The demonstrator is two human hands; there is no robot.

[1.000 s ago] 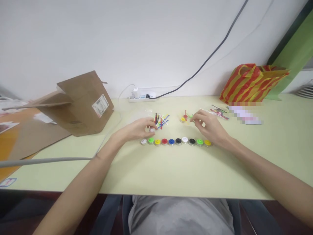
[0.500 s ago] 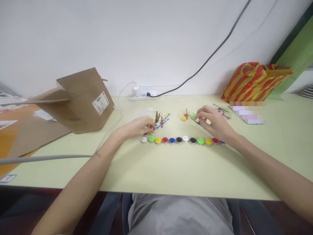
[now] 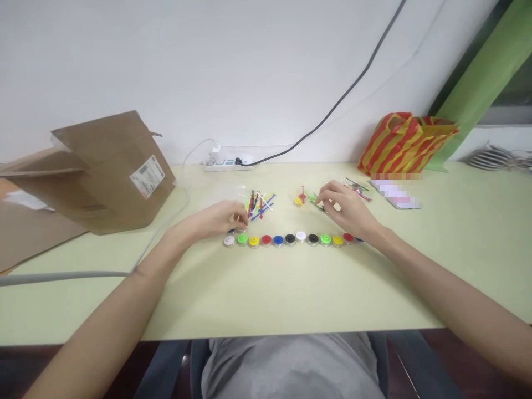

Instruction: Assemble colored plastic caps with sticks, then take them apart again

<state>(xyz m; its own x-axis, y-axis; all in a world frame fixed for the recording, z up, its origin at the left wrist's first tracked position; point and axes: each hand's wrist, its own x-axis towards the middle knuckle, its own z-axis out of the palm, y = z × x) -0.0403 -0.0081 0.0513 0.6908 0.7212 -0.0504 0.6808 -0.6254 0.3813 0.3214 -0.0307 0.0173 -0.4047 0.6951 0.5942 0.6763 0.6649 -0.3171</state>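
My left hand is closed in a pinch beside a pile of coloured plastic arrows. What its fingertips hold is too small to make out. A blue round piece shows partly under this hand. My right hand is pinched over some green and dark arrows, its fingertips touching or just above them. A red arrow and a yellow piece lie to its left. In front of both hands runs a row of small round discs on clear bases, among them a white disc; my right wrist partly covers the row's right end.
An open cardboard box stands at the left, with a grey cable crossing the table before it. A power strip lies by the wall. More arrows, a phone-like flat object and a striped bag are at the right.
The view has turned slightly to the right, so everything appears further left. Both hands keep nearly the same place and pinched shape over the pieces.
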